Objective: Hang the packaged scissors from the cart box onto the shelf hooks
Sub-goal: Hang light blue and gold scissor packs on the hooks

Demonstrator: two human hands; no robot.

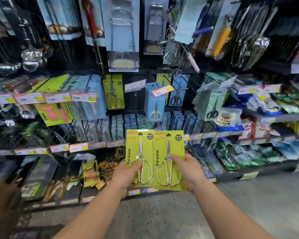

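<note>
The left hand (128,171) grips one green scissors pack (139,157) by its lower part, thumb over the handles, and the right hand (188,169) grips a second pack (169,159) touching it on the right. Both are held upright below the matching green pack (113,91) hanging on the shelf. With each hand full, threading a small hang hole onto a hook looks awkward, and a pack could slip or knock neighbouring cards loose.

1. We see a dark shelf (100,69) with hooks, hung with carded kitchen tools (123,31) along its top edge.
2. Below them hang carded scissors (154,102) in blue and green packs.
3. Price tags (84,97) line the rails.
4. Bagged goods (266,104) lie at its right end.
5. The speckled floor (162,213) runs below.
</note>
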